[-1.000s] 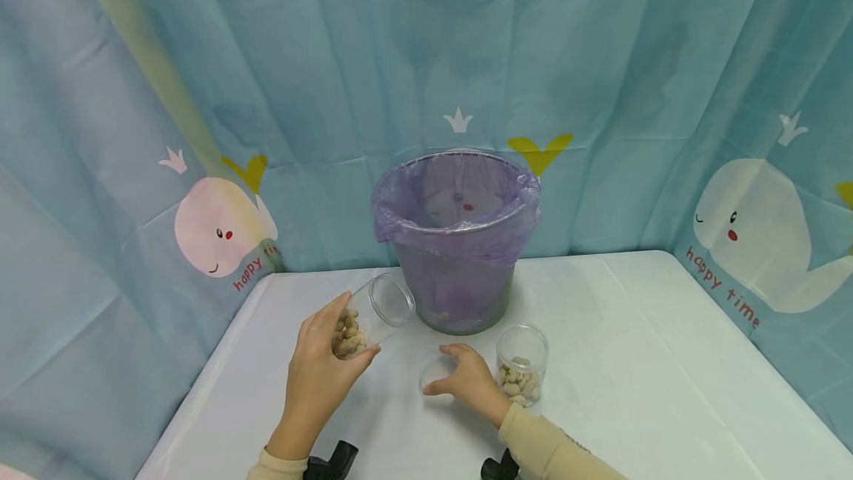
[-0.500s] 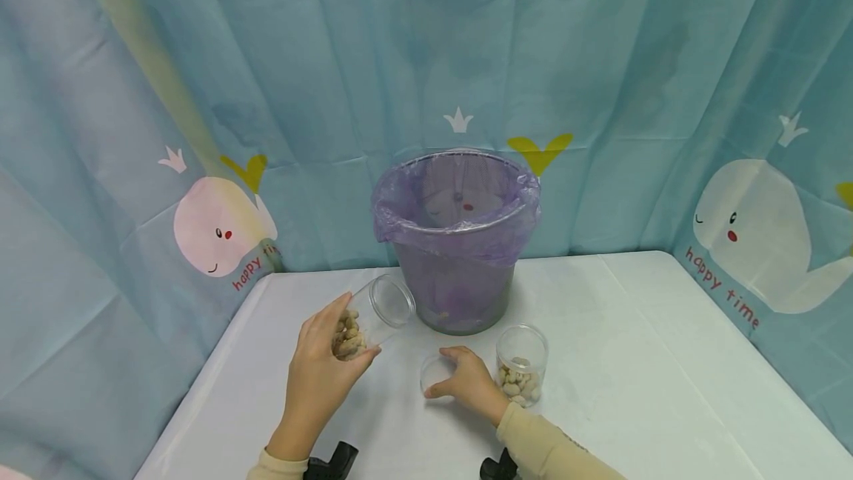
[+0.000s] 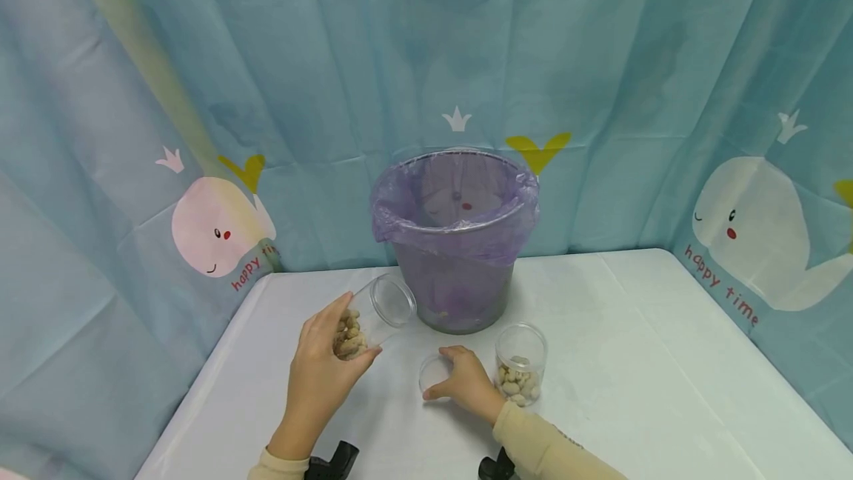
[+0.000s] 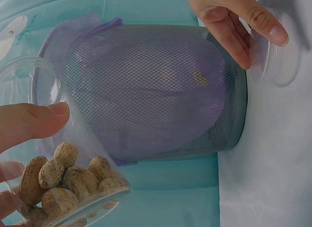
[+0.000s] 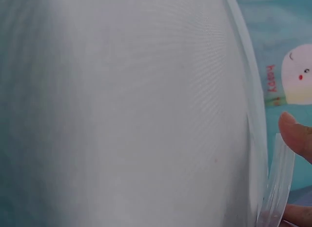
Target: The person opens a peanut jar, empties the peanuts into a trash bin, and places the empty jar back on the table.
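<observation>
On the left half of the table (image 3: pixel 256 361), the left hand (image 3: pixel 323 361) grips a tilted jar (image 3: pixel 375 319), clear, its fingers and thumb spread wide around the body. The jar's long axis slants, base towards the table's left edge and mouth towards the right and the back edge. Unshelled peanuts (image 3: pixel 349 337) lie heaped at its lower end.

From that mouth, the clear lid (image 3: pixel 435 374) lies to the right and farther from the back edge, well apart from it. It is tipped towards its edge; whether it touches the table I cannot tell. The right hand (image 3: pixel 469 385) is the nearer to it, pinching it between thumb and fingers.

Behind both, near the middle of the back edge, stands a mesh waste bin (image 3: pixel 458 291) with a purple liner (image 3: pixel 460 241), closest to the tilted jar's mouth; any contact is unclear.

Rightmost, just beside the right wrist, an upright jar (image 3: pixel 522 345) without a lid holds more peanuts (image 3: pixel 518 384), hemming that hand in.
</observation>
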Tool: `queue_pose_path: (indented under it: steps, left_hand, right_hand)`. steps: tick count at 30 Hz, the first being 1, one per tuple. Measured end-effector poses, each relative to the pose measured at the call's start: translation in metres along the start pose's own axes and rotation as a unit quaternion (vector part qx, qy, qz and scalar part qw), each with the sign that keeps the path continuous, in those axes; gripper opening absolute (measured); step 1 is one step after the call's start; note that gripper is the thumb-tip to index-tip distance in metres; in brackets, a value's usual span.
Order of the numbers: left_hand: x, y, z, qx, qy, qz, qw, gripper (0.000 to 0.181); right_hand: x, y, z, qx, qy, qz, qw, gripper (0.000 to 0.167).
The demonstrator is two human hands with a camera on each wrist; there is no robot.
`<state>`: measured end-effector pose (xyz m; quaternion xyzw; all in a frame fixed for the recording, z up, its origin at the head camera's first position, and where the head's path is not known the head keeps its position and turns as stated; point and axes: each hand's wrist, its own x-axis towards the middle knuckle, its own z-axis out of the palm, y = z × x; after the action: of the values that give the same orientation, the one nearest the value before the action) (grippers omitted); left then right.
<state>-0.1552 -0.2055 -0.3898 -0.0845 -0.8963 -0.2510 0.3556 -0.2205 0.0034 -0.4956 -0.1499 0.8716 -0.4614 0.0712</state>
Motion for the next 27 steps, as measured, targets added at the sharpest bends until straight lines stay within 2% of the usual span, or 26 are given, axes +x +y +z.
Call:
queue_pose_path:
  steps: [7,19,27]
  left_hand:
    - [0.0021,0.0008,0.0008,0.001,0.001,0.007,1.0000,0.092]
    - [0.0033,0.0039,-0.0015,-0.020,0.001,-0.010,0.9997,0.091]
    - [0.0088,0.0028,-0.0060,-0.014,0.015,0.007,0.9998,0.091]
  right_hand:
    - [0.0003,-0.0027,0.0005,-0.015,-0.006,-0.002,0.9999,0.087]
    - [0.0003,-0.0019,0.0066,-0.033,-0.015,0.008,0.9993,0.091]
    - [-0.0034,-0.0098,0.0077,-0.027,0.000,0.000,0.9996,0.091]
